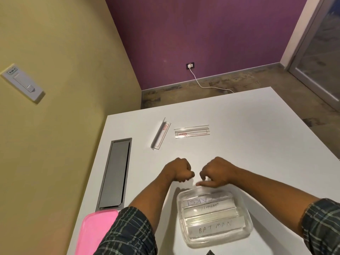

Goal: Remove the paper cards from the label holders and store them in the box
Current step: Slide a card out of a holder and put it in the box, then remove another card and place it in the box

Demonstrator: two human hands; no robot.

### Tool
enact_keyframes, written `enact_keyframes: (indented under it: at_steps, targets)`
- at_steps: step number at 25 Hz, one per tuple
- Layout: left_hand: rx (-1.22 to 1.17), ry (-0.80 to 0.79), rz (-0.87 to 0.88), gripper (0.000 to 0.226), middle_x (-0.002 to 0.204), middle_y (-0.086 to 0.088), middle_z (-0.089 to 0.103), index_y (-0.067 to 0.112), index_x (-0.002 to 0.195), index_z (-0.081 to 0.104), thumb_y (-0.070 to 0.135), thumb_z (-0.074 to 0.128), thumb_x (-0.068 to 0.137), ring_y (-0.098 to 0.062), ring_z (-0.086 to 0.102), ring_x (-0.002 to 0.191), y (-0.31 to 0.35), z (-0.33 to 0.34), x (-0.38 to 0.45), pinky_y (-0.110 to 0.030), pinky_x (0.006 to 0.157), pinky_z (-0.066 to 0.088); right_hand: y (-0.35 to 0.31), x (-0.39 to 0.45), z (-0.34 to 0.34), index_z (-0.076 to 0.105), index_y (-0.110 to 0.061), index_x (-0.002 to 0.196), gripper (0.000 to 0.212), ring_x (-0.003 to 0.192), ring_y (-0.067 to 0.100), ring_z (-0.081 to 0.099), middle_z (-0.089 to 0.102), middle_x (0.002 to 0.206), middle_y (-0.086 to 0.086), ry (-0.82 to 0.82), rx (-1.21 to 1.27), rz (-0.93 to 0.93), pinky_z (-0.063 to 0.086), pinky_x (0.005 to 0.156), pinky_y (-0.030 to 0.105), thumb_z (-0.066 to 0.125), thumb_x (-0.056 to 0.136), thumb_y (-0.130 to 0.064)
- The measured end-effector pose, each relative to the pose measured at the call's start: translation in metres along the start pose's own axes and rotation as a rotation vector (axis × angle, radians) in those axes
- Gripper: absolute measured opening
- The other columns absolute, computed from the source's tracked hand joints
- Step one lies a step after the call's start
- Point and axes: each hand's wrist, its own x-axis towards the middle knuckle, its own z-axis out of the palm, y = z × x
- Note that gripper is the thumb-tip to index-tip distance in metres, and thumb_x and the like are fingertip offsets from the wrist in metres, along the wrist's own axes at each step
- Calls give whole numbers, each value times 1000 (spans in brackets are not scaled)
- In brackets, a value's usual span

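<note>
My left hand (pixel 181 171) is curled into a fist just above the table, and nothing shows in it. A short gap to its right, my right hand (pixel 215 174) pinches a pale see-through strip, apparently a label holder (pixel 199 184), over the far rim of the clear plastic box (pixel 246 216). In the box lie paper cards: one reads ELEPHANT (pixel 209 207), one BATMAN (pixel 215 230), and one has blue writing (pixel 195 201). Two clear label holders lie farther back, one angled (pixel 160 134) and one level (pixel 191 131).
A grey cable hatch (pixel 115 173) is sunk into the white table (pixel 257 135) on the left. A pink lid (pixel 95 234) lies at the near left edge. The table's left edge runs along a yellow wall.
</note>
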Motion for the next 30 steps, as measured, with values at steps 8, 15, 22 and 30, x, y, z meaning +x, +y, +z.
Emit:
enact_keyframes:
  at_steps: [8, 15, 22, 30]
  targets:
    - [159, 225, -32, 49, 130, -5, 60, 18, 134, 54, 41, 58, 91, -29, 56, 120, -54, -54, 92, -38, 97, 46, 98, 97, -23, 63, -30, 122, 38, 115, 23, 64, 69, 124, -1, -151, 115, 586, 45, 92, 35, 53, 93, -53]
    - [166, 256, -65, 88, 160, -8, 29, 15, 156, 22, 48, 62, 86, -33, 39, 138, -75, -61, 176, -45, 106, 40, 160, 137, 21, 41, -35, 143, 64, 105, 24, 66, 68, 114, -4, -7, 583, 862, 48, 85, 34, 66, 85, -49]
    - [118, 165, -73, 99, 167, -7, 0, 17, 160, 4, 51, 62, 88, -32, 15, 151, -80, -57, 218, -48, 116, 28, 175, 167, 59, 43, -30, 150, 69, 66, 14, 64, 61, 121, -1, 232, 1218, 961, 49, 56, 22, 75, 89, -30]
    - [20, 295, -51, 81, 164, -4, 20, 18, 157, 24, 42, 57, 87, -25, 28, 148, -83, -40, 216, -43, 113, 36, 169, 177, 62, 64, -10, 78, 14, 50, 16, 47, 57, 73, 15, 675, 1787, 1231, 42, 58, 28, 72, 85, -19]
